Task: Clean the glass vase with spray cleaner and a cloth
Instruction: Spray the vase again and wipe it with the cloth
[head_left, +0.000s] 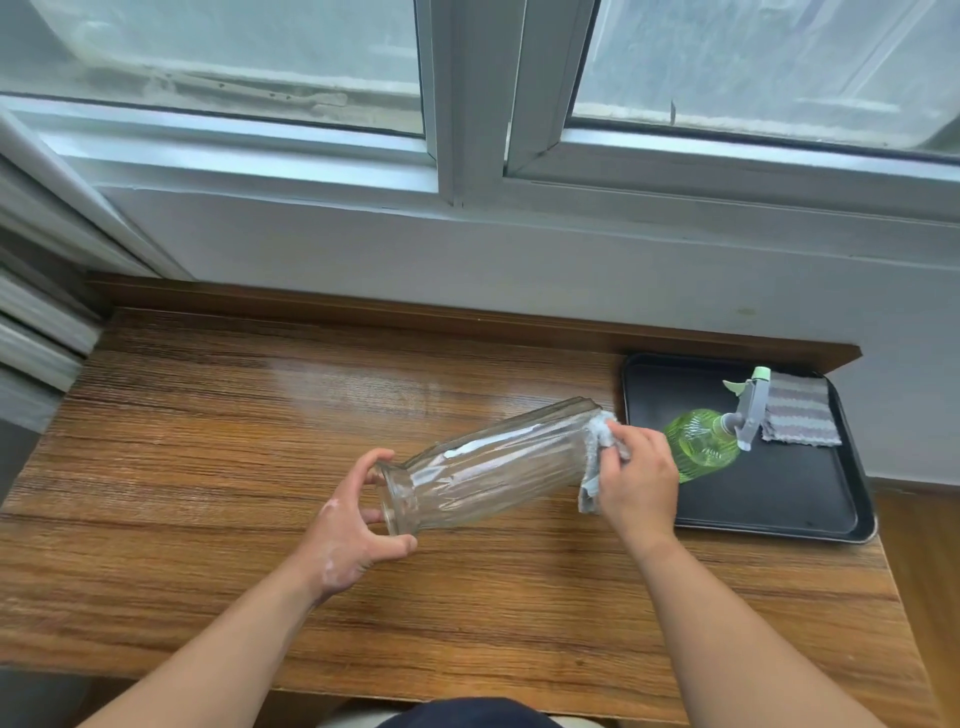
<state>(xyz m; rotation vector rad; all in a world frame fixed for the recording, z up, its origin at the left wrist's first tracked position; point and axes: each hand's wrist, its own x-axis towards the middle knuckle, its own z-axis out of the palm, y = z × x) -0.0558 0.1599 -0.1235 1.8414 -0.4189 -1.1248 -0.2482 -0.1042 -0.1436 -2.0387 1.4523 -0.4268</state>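
Wiping stage in hand. Glass vase is held on its side, tilted, over the wooden table, with its narrow end toward the person's left and its wide end toward the tray. Left hand grasps the narrow end, fingers and thumb curled round the rim. Right hand pinches a grey cloth and presses it against the wide end. A white streak runs along the upper side of the glass (cleaner residue, by my judgement). Spray bottle, green, lies on the black tray beside a striped cloth; neither is touched.

Recommendations: hold the left grip firm, since wet ribbed glass is likely to slip. Turn the vase with that hand so the cloth meets each rib in turn. Draw the cloth lengthwise, from the wide end toward the neck, to lift the streak rather than spread it. Work low over the table, so that a slip costs little. Interior condition cannot be judged from this view.
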